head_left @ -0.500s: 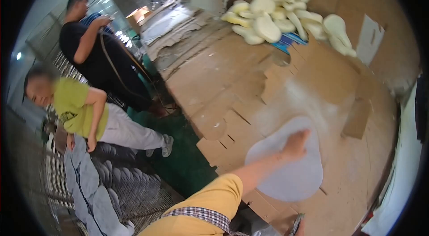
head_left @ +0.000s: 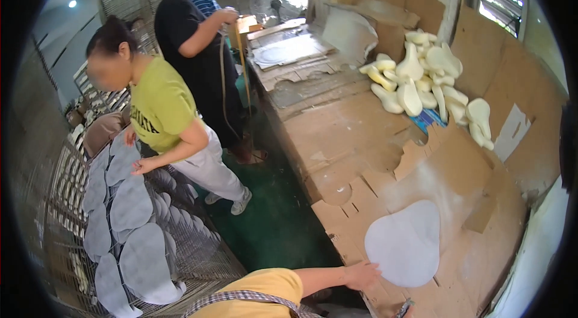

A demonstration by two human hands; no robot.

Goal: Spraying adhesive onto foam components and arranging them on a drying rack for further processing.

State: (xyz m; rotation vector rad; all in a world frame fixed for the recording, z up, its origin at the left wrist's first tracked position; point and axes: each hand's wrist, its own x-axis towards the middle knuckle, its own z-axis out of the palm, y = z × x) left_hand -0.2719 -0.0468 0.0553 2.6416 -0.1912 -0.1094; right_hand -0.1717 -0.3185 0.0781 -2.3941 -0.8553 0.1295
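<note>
My right hand, mostly cut off by the lower edge, keeps its grip closed on a slim tool, kind hard to make out. Left hand: fingers at the left rim of a flat, pale grey saddle-shaped piece; whether that grip pinches it, I cannot tell. Piece lies on the worktop, covered in scuffed, slotted brown cardboard. Beyond, heaped cream saddle-shaped pads partly hide a blue sheet. Co-worker's lime shirt: dark lettering across the chest.

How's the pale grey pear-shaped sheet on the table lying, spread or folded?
Spread flat: the pale grey sheet shows its rounded outline on brown cardboard, without visible folds.
</note>
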